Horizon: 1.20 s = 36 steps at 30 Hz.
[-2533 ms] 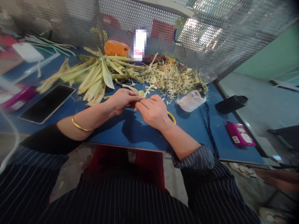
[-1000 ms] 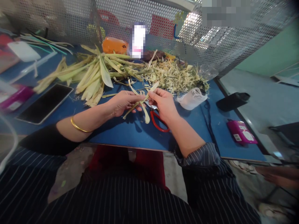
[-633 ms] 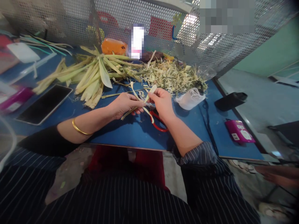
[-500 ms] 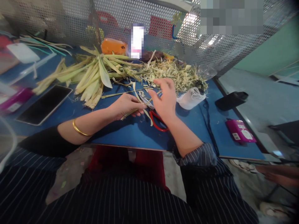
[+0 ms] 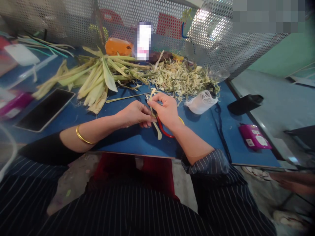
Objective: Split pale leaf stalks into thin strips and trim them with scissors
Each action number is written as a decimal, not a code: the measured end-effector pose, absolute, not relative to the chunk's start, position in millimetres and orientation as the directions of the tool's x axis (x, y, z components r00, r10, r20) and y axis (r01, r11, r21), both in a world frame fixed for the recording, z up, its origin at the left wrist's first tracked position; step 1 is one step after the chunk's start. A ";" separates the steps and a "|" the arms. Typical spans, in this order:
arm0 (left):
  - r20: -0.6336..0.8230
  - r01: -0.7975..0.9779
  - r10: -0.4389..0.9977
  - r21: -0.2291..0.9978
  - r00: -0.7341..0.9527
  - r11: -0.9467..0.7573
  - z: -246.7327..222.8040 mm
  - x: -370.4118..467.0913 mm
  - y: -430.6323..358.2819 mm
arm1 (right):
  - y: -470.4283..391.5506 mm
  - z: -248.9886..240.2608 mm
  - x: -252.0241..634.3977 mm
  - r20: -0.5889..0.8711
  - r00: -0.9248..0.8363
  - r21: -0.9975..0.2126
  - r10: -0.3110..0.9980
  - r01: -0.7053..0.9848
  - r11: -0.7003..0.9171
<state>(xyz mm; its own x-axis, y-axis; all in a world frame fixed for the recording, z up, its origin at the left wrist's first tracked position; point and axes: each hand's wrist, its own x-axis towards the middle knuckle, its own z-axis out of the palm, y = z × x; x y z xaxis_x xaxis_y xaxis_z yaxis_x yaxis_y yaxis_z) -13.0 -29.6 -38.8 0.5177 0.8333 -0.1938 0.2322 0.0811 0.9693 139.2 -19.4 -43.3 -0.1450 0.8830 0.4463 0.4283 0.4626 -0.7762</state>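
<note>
My left hand (image 5: 137, 114) pinches a pale strip of dried husk (image 5: 157, 131), whose rounded lower end hangs below the fingers. Close against it, my right hand (image 5: 167, 109) is closed with thumb and forefinger on the upper part of the same strip. Under my right hand lie scissors with red handles (image 5: 164, 131), their blades mostly hidden. A bundle of long husk leaves (image 5: 95, 82) rests beyond my left hand. Farther back on the right is a heap of short husk cuttings (image 5: 182, 78). A white spool of thread (image 5: 201, 102) stands right of my right hand.
A dark phone (image 5: 45, 109) lies left on the blue table (image 5: 133, 144). At the right are a black cylindrical object (image 5: 246, 104) and a purple pack (image 5: 254, 137). An orange pack (image 5: 119, 47) sits before the perforated metal screen (image 5: 169, 9). Another person's foot shows at lower right.
My right hand has lowered, and its spread fingers have closed on the husk strip by my left hand. The strip's lower end now hangs farther down. The scissors' blades have become covered.
</note>
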 end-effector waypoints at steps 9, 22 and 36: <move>-0.298 -0.060 0.870 0.936 0.394 0.348 -32.6 -17.8 -21.6 | -27.1 -24.1 157.9 0.734 -0.324 -0.230 0.597 0.709 0.667; -0.246 -0.342 0.926 0.877 0.288 0.339 -37.1 -23.3 -9.2 | -32.6 -35.1 142.6 0.476 -0.812 0.353 0.339 0.529 0.772; -0.228 -0.348 0.934 0.882 0.277 0.318 -27.3 -27.6 -11.2 | -35.0 -33.1 143.6 0.746 -0.566 0.089 0.352 0.608 0.789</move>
